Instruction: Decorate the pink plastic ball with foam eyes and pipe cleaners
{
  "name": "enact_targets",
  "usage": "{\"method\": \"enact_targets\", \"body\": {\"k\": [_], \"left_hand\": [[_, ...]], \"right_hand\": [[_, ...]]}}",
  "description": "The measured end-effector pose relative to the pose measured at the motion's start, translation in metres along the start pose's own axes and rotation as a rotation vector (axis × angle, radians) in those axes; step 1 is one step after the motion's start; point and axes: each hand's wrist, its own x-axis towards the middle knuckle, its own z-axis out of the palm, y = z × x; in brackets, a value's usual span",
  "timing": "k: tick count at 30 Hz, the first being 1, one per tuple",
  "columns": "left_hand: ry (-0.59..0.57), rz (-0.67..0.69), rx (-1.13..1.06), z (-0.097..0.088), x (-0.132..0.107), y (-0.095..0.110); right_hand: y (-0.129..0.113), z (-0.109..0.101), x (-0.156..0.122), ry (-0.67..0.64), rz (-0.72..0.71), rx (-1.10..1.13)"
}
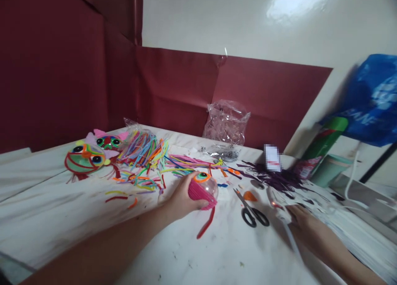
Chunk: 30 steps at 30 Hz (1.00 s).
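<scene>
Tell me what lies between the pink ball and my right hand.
Head view: black-handled scissors, with a small orange scrap just beyond them, lie on the table between the pink ball and the right hand.

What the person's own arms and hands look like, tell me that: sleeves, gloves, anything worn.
Both arms are bare as far as the view shows: no sleeve on the left forearm or the right forearm. The left hand and right hand wear no gloves. No watch, bracelet or ring shows, though the right hand is blurred.
</scene>
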Motion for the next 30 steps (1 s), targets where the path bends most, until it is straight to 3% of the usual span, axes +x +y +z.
{"method": "enact_targets", "body": {"k": [4,8,10,13,17,20,25,30], "left_hand": [[-0.01,-0.005,-0.018,-0.001,0.001,-0.004],[-0.006,0.012,-0.003,-0.001,0.001,-0.006],[0.001,0.024,0.009,0.0,0.0,-0.005],[-0.002,0.047,0.025,0.002,-0.002,0.0],[0.0,0.049,0.055,0.003,-0.005,0.003],[-0.036,0.113,0.069,0.0,-0.006,-0.003],[-0.137,0.157,-0.008,-0.007,-0.004,-0.005],[-0.068,0.048,-0.05,-0.008,0.0,0.01]], "right_hand": [[0.03,0.008,-0.01,-0.199,0.003,0.006],[0.026,-0.011,-0.007,-0.218,-0.07,-0.014],[0.007,-0.023,-0.003,-0.142,-0.094,-0.035],[-0.045,-0.032,0.002,-0.009,-0.093,0.099],[-0.133,-0.02,0.013,-0.091,-0.225,0.421],[-0.176,-0.003,0.024,-0.113,-0.24,0.553],[-0.187,0.019,0.03,-0.073,-0.163,0.722],[-0.183,0.016,0.025,-0.077,-0.209,0.752]]}}
